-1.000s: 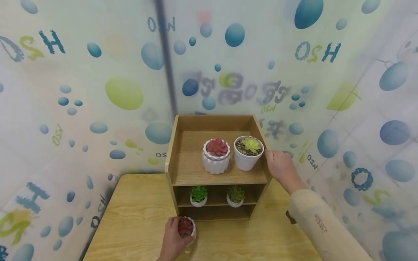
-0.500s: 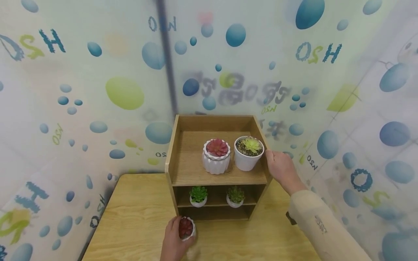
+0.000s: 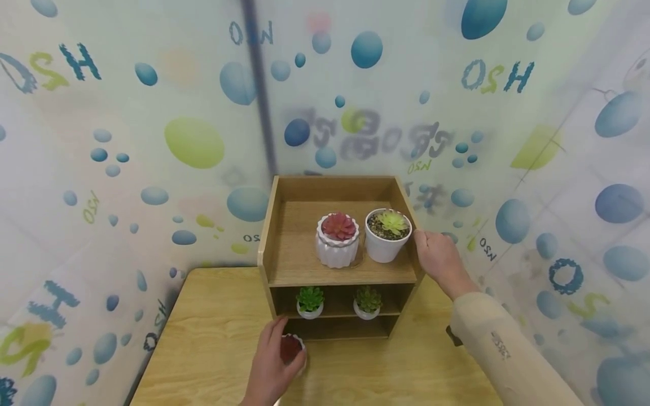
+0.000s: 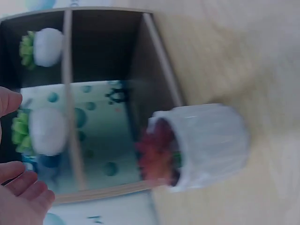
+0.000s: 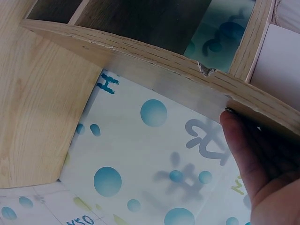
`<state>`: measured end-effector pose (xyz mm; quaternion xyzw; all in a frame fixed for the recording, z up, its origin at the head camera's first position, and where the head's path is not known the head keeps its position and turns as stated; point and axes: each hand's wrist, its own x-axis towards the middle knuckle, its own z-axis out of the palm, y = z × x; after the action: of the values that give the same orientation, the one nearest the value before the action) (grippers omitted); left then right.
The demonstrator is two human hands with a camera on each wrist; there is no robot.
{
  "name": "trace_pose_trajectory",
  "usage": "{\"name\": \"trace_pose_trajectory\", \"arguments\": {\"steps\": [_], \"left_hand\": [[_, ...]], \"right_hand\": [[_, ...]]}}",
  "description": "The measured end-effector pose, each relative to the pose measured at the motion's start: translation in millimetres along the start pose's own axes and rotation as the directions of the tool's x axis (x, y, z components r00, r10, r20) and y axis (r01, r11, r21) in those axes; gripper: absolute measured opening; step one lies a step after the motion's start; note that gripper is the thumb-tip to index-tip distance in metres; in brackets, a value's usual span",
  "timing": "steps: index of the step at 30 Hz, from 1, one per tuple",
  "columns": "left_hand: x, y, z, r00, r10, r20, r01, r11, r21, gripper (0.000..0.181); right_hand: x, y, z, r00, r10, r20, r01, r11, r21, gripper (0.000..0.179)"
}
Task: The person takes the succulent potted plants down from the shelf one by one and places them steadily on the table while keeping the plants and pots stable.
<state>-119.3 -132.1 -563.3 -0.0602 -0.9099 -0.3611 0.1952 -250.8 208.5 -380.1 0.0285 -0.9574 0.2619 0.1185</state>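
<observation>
In the head view, my left hand (image 3: pixel 271 361) hovers at the lower left of a wooden shelf, partly covering a dark-red succulent in a white pot (image 3: pixel 293 351). The left wrist view shows this pot (image 4: pixel 211 145) standing on the table by the shelf's front, with the fingers (image 4: pixel 28 185) spread and apart from it. My right hand (image 3: pixel 439 259) rests against the right side of the wooden shelf (image 3: pixel 299 248). In the right wrist view, its extended fingers press on the side panel's outer face; some are in shadow.
A pink succulent in a ribbed pot (image 3: pixel 337 242) and a light-green one in a smooth pot (image 3: pixel 387 237) stand on the top tier. Two small green plants, left (image 3: pixel 310 301) and right (image 3: pixel 368 303), occupy the middle tier. Patterned wall sheets (image 3: pixel 203 84) enclose the wooden table (image 3: pixel 203 321).
My left hand has let go of the dark-red succulent's pot and moved up towards the shelf. The pot stays on the table. My right hand keeps its place at the shelf's side.
</observation>
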Motion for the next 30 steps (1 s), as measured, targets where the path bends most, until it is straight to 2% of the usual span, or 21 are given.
{"name": "trace_pose_trajectory", "arguments": {"steps": [4, 7, 9, 13, 15, 17, 20, 22, 30], "left_hand": [[8.5, 14.7, -11.7, 0.997, 0.071, -0.02, -0.071, 0.997, -0.001, 0.078], [15.5, 24.5, -19.4, 0.988, 0.148, -0.053, -0.147, 0.989, 0.014, 0.078], [20.1, 30.1, -23.9, 0.978, 0.197, -0.074, -0.198, 0.98, -0.012, 0.076], [28.2, 38.9, -32.3, 0.969, 0.237, -0.073, -0.244, 0.963, -0.11, 0.069], [32.7, 42.0, -36.5, 0.961, 0.264, -0.079, -0.273, 0.954, -0.122, 0.066], [38.6, 44.7, -39.8, 0.945, 0.31, -0.105, -0.32, 0.943, -0.092, 0.064], [48.5, 49.5, -43.6, 0.913, 0.383, -0.144, -0.39, 0.921, -0.024, 0.063], [54.3, 53.3, -45.3, 0.901, 0.406, -0.155, -0.411, 0.912, 0.005, 0.063], [77.5, 70.3, -46.8, 0.913, 0.386, -0.134, -0.391, 0.92, -0.009, 0.061]], "right_hand": [[0.1, 0, 0, 1.0, 0.008, 0.01, -0.008, 1.0, -0.004, 0.055], [0.4, 1, 0, 1.0, 0.014, 0.018, -0.014, 1.0, 0.002, 0.055], [0.7, 1, 0, 1.0, 0.014, 0.02, -0.015, 1.0, 0.004, 0.055], [0.9, 0, 1, 1.0, 0.002, 0.021, -0.002, 1.0, 0.004, 0.055], [1.2, -1, 2, 1.0, -0.003, 0.024, 0.003, 1.0, 0.004, 0.055], [1.4, -2, 2, 0.999, 0.003, 0.032, -0.003, 1.0, 0.006, 0.055], [1.5, -2, 1, 0.999, 0.007, 0.036, -0.007, 1.0, 0.0, 0.055], [1.5, -2, 0, 0.999, 0.004, 0.034, -0.003, 1.0, -0.006, 0.056], [1.4, 0, 0, 1.0, 0.001, 0.011, -0.001, 1.0, -0.009, 0.056]]}}
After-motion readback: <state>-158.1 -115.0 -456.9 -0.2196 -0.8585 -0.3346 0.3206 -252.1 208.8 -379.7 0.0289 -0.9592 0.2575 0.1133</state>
